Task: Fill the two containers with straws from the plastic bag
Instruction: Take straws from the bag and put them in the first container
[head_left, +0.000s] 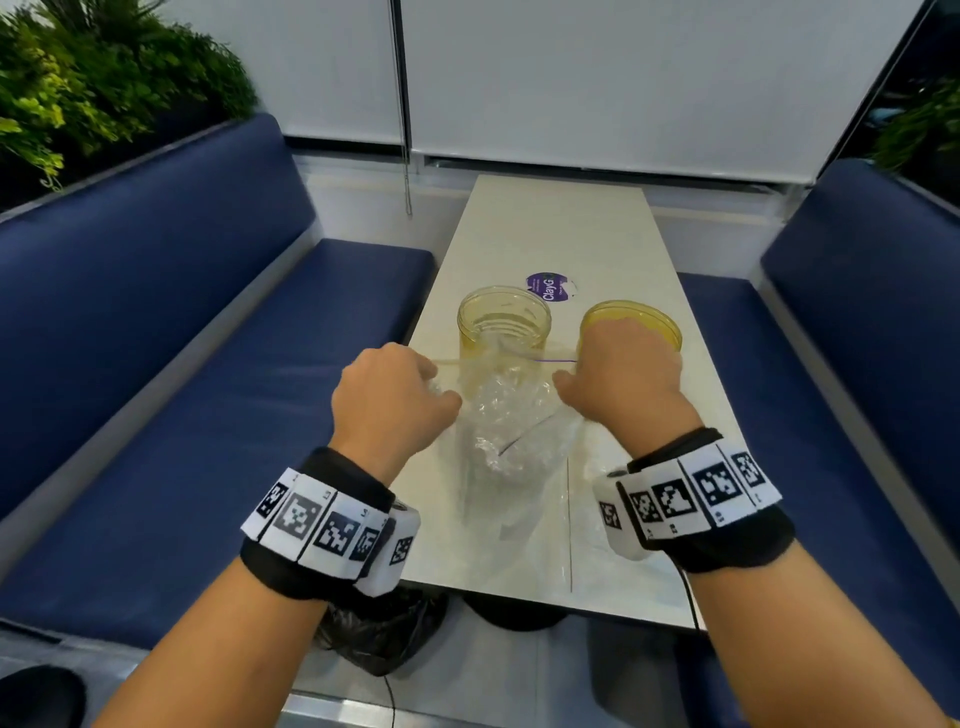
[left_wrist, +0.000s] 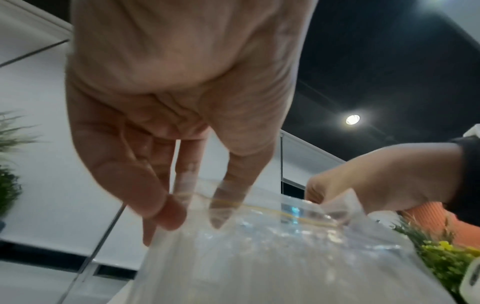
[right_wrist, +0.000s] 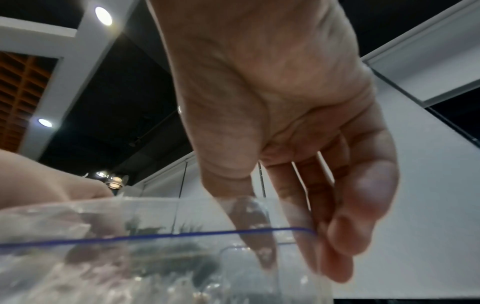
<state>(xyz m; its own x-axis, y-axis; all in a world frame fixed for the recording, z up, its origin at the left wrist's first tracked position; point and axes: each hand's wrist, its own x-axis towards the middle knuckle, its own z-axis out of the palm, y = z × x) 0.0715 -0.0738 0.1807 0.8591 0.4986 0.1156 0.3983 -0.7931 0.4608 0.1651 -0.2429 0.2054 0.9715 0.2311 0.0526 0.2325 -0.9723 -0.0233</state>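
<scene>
both wrists with marker bands sit closest, forearms reaching out over the near end of the worktop (head_left: 545, 218). left hand (head_left: 387, 397) pinches the left side of the plastic bag (head_left: 511, 415) mouth, thumb inside and fingers (left_wrist: 166, 207) outside the film, seen in the left wrist view. right hand (head_left: 623, 374) pinches the right side of the mouth the same way, fingers (right_wrist: 340, 236) curled round the zip strip (right_wrist: 155, 235), blue line on this side, yellowish on the other. bag is lifted at the mouth and pulled wide between the two hands, its bottom lying crumpled on the worktop toward the near edge. straws are not clearly resolvable inside, only crinkled clear film and a few thin lines; cannot tell the count. just beyond the bag stand two yellowish clear containers, left container (head_left: 504, 322) open with a threaded rim, right container (head_left: 631, 322) partly hidden behind the right hand; both look without straws. purple sticker (head_left: 548, 286) lies past them. judgement: opening step, filling not started. bag is light, soft and slippery, will sag and collapse if one side is let go, so keep hold at the stiffer zip strip. straws would be light, springy, prone to scatter; take them as a bunch near the middle.
</scene>
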